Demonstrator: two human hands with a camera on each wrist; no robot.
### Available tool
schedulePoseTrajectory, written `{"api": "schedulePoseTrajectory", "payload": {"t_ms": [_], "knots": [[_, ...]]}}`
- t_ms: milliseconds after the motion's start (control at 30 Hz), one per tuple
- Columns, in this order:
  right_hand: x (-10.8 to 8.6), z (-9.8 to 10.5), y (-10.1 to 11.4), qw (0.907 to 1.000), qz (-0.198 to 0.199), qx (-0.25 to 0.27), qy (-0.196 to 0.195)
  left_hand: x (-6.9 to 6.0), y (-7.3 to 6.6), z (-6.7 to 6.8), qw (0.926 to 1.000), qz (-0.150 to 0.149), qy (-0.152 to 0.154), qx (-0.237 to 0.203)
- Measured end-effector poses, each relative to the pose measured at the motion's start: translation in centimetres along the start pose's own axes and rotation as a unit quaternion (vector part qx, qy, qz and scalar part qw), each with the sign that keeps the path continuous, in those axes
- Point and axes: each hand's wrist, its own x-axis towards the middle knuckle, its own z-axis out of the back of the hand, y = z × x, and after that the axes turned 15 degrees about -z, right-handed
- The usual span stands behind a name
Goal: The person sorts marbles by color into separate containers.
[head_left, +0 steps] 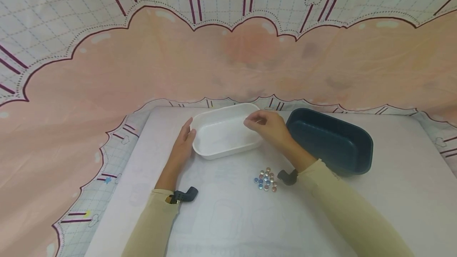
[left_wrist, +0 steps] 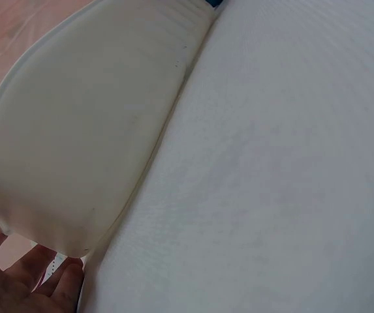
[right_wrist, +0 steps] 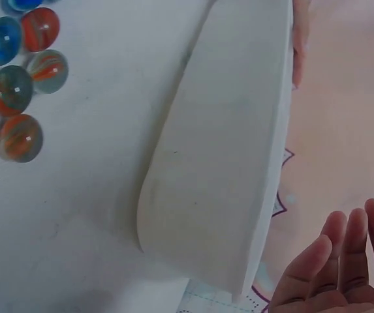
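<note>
A white oval tray (head_left: 225, 130) stands on the white table, its outer wall filling much of both wrist views. At its left end my left hand (head_left: 183, 142) touches the rim, the fingers relaxed along the outside; in the left wrist view the hand (left_wrist: 30, 280) is at the tray's end. My right hand (head_left: 273, 130) is over the tray's right end, fingers bent. In the right wrist view this hand (right_wrist: 346, 267) shows loosely bent fingers apart from the tray (right_wrist: 219, 156), with nothing seen in them. Several glass marbles (head_left: 266, 179) lie on the table below the right wrist.
A dark blue tray (head_left: 332, 140) stands to the right of the white one, beside the right forearm. Behind the table (head_left: 221, 213) hangs a patterned pink and white cloth (head_left: 214, 62). Each wrist wears a small black camera.
</note>
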Motion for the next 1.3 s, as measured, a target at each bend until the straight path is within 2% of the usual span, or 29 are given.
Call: {"api": "schedulePoseTrajectory", "payload": {"t_ms": [300, 800, 1033, 1300], "knots": [[-1.2, 0.4, -1.1, 0.9984, 0.007, -0.041, 0.038, 0.0, -0.1, 0.0, 1.0000, 0.004, 0.002, 0.001], [-3.3, 0.2, -3.5, 0.9903, 0.056, -0.094, 0.085, -0.1, -0.4, 0.0, 1.0000, 0.008, 0.004, -0.002], [-3.6, 0.0, -5.0, 0.9852, 0.055, -0.101, 0.127, -0.1, -0.4, 0.0, 0.9999, 0.008, 0.004, -0.004], [-3.5, -0.6, -6.4, 0.9798, 0.027, -0.118, 0.159, -0.2, -0.3, -0.1, 1.0000, 0.008, 0.001, 0.002]]}}
